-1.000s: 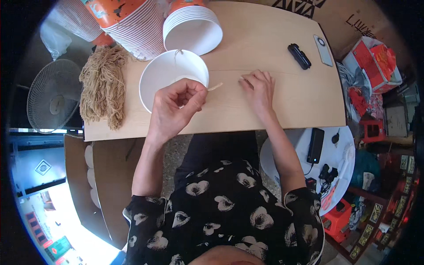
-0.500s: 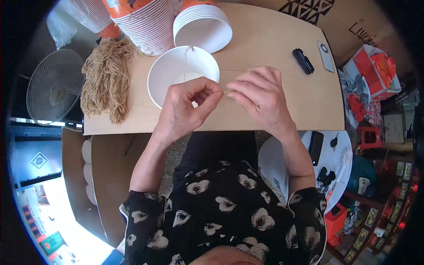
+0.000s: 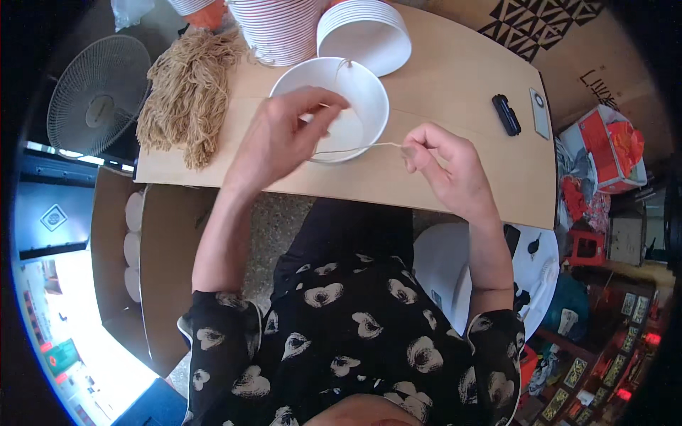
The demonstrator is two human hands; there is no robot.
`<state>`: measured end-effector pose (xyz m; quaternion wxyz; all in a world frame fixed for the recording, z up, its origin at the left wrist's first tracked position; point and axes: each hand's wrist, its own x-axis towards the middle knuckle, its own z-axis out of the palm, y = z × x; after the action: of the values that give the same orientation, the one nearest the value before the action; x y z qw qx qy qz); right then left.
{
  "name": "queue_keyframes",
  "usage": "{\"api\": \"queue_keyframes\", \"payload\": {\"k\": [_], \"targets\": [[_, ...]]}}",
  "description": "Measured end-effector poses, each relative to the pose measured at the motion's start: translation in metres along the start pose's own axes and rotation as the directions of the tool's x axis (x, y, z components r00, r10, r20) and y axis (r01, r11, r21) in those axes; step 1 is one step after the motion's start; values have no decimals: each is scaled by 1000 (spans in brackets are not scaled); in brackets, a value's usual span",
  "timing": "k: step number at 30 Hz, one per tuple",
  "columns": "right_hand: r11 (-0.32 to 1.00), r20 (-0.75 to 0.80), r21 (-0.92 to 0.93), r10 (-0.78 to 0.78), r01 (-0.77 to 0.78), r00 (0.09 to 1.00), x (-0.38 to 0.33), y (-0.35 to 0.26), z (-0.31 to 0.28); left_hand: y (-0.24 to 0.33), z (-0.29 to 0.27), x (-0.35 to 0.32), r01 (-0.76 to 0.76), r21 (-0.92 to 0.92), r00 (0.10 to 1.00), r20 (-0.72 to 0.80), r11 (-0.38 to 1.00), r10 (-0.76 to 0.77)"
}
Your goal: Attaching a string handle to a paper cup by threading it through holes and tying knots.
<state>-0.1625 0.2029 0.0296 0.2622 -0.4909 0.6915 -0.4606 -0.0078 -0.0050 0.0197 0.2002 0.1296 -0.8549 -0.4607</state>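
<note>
A thin tan string point(image 3: 362, 148) runs between my hands above the table's near side. My right hand point(image 3: 452, 169) pinches one end between thumb and fingertips. The string's other stretch passes behind my left hand point(image 3: 277, 138), whose fingers are curled in a pinch with a short bit of string showing at them. Under and beyond my left hand stands a white paper bucket point(image 3: 374, 106), its mouth facing up. Another piece of string is knotted through the far rim of this bucket and hangs inside it.
A thick bundle of tan strings point(image 3: 188, 99) lies at the table's left. Nested buckets point(image 3: 278, 32) stand behind, beside a tilted white stack point(image 3: 366, 39). A black object point(image 3: 506, 115) lies right. An open carton point(image 3: 160, 263) is at lower left, near a fan point(image 3: 99, 99).
My hands have drawn apart, so the string now stretches between them. My left hand has moved over the bucket and my right hand a little right. The whole view has shifted.
</note>
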Motion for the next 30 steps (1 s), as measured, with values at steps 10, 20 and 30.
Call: {"api": "queue_keyframes", "payload": {"k": [10,20,30], "targets": [[986,95,-36,-157,161,983,-4,-22,-7,2,-8,9,22,683,981,124,730,-146],[956,-148,-140,-278,258,949,0,-23,-6,-7,-32,14,124,-43,964,244,991,-110],[890,-108,143,-421,433,900,38,-30,31,-5,-29,-9,262,-357,947,275,897,-167]]}}
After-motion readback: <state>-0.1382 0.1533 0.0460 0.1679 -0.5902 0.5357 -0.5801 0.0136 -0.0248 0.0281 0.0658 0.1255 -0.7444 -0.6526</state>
